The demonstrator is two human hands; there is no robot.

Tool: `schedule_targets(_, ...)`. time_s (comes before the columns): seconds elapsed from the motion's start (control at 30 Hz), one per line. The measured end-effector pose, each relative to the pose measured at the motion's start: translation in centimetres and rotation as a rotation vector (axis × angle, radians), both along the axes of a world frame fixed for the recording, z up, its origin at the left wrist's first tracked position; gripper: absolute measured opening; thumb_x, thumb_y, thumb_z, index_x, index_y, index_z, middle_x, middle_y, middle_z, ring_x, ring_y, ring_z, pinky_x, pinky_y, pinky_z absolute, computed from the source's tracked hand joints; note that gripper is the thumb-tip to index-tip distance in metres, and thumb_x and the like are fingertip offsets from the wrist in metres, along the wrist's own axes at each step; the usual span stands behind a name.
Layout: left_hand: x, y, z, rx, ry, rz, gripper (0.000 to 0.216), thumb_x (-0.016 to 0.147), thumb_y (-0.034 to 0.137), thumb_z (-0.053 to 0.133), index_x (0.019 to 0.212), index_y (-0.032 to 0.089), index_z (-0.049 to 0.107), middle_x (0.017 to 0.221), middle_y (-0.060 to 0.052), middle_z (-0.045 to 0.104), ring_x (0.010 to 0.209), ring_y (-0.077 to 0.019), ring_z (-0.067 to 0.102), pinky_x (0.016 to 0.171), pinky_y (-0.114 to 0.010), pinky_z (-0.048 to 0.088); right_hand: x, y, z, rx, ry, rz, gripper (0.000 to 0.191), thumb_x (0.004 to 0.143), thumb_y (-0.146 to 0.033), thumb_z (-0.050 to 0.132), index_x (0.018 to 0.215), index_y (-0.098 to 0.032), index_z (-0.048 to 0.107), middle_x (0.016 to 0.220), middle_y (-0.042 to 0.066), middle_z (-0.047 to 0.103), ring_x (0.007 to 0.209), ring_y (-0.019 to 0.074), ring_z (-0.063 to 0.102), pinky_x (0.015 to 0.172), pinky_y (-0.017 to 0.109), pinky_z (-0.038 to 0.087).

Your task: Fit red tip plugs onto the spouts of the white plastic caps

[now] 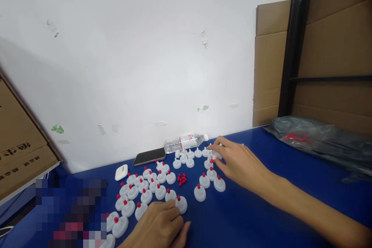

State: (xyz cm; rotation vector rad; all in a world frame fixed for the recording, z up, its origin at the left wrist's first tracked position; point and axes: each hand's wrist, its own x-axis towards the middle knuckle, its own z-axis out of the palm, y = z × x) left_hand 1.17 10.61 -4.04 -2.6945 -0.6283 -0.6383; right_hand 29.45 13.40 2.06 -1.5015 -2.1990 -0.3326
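Note:
Between the thumb and fingers of my right hand (232,159) is a white plastic nozzle cap (215,155), tilted with its red tip pointing down-left. Just below it stand several similar caps with red tips (204,180). My left hand (162,221) rests low on the table, its fingers curled and its palm hidden. It lies against the nearest red-tipped cap (181,205) of a large group on the left. What it holds, if anything, cannot be seen. Loose red tips (182,179) lie in a small pile between the groups. Behind them are several white caps without red tips (190,162).
A clear bottle (187,143) lies on its side by the wall, beside a dark phone (149,157) and a white earphone case (121,172). A grey plastic bag (314,139) with red pieces is at right. Cardboard (270,62) stands behind the blue table (255,213).

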Motion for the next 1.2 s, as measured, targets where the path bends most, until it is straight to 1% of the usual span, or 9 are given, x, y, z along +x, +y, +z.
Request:
schedule_targets(0.17,-0.1,-0.1,-0.5,0.026,0.011,0.003,0.046,0.101,0.012,0.047,0.056,0.02,0.052,0.053,0.002,0.054,0.047,-0.0144,0.051,0.044,-0.032,0.032,0.3,0.3,-0.7,-0.066,-0.045,-0.052,0.016,0.097,-0.021,0.06,0.101,-0.017,0.076,0.106,0.009,0.066,0.072,0.0187,0.067,0.055,0.029,0.041)
schedule_targets(0.3,0.1,-0.2,-0.2,0.016,0.019,0.018,0.046,0.102,0.011,0.047,0.057,0.02,0.053,0.054,0.002,0.055,0.049,-0.0144,0.053,0.045,-0.032,0.034,0.7,0.9,-1.4,-0.126,-0.098,-0.067,0.029,0.102,-0.025,0.056,0.082,-0.014,0.073,0.093,0.011,0.066,0.077,0.0227,0.068,0.056,0.029,0.041)
schedule_targets(0.47,0.2,-0.2,0.1,0.031,0.038,0.023,0.043,0.102,0.012,0.046,0.061,0.02,0.055,0.057,0.001,0.057,0.05,-0.0146,0.055,0.046,-0.031,0.036,1.0,1.5,-1.9,-0.214,-0.12,-0.06,0.013,0.096,-0.022,0.067,0.086,-0.017,0.075,0.09,0.009,0.07,0.076,0.0229,0.071,0.057,0.029,0.041)
schedule_targets(0.57,0.2,0.0,-0.1,0.056,0.021,0.012,0.045,0.103,0.012,0.045,0.059,0.02,0.054,0.054,0.002,0.055,0.046,-0.0137,0.053,0.046,-0.031,0.036,0.8,1.4,-2.0,-0.248,-0.114,-0.043,0.011,0.094,-0.022,0.069,0.087,-0.02,0.076,0.088,0.006,0.073,0.079,0.0222,0.072,0.059,0.027,0.04)
schedule_targets(0.73,0.1,-0.1,-0.1,0.07,0.037,0.022,0.048,0.104,0.012,0.043,0.058,0.02,0.055,0.052,0.003,0.056,0.044,-0.0131,0.053,0.046,-0.031,0.036,0.7,1.2,-1.0,-0.237,-0.117,-0.078,0.028,0.105,-0.025,0.051,0.089,-0.02,0.074,0.089,0.007,0.075,0.079,0.0222,0.071,0.06,0.028,0.038)
schedule_targets(0.9,0.0,-0.3,0.0,0.067,0.056,0.029,0.05,0.105,0.013,0.041,0.056,0.02,0.053,0.05,0.003,0.053,0.042,-0.0126,0.05,0.046,-0.031,0.035,1.6,1.2,0.8,-0.212,-0.168,-0.22,0.03,0.106,-0.024,0.045,0.098,-0.017,0.073,0.091,0.012,0.075,0.082,0.0278,0.072,0.069,0.034,0.042)
schedule_targets(1.0,0.0,-0.2,-0.1,0.088,0.05,0.021,0.05,0.104,0.012,0.041,0.056,0.02,0.052,0.048,0.004,0.052,0.04,-0.0127,0.049,0.045,-0.031,0.035,2.4,0.8,1.3,-0.254,-0.223,-0.307,0.026,0.104,-0.025,0.051,0.098,-0.014,0.075,0.085,0.016,0.076,0.084,0.0342,0.073,0.078,0.042,0.043)
schedule_targets(1.07,0.0,-0.2,-0.1,0.111,0.035,0.027,0.05,0.103,0.012,0.041,0.056,0.02,0.052,0.048,0.003,0.053,0.039,-0.013,0.048,0.045,-0.032,0.034,2.8,0.4,1.3,-0.305,-0.25,-0.352,0.022,0.101,-0.027,0.058,0.097,-0.014,0.076,0.084,0.018,0.076,0.084,0.0364,0.074,0.078,0.044,0.043)
schedule_targets(1.2,-0.1,-0.2,0.4,0.14,-0.033,0.024,0.046,0.1,0.008,0.043,0.056,0.02,0.052,0.049,0.003,0.052,0.041,-0.0129,0.048,0.046,-0.032,0.033,2.8,0.2,0.9,-0.388,-0.282,-0.38,0.015,0.093,-0.03,0.07,0.096,-0.017,0.077,0.089,0.017,0.077,0.088,0.0337,0.075,0.081,0.041,0.043)
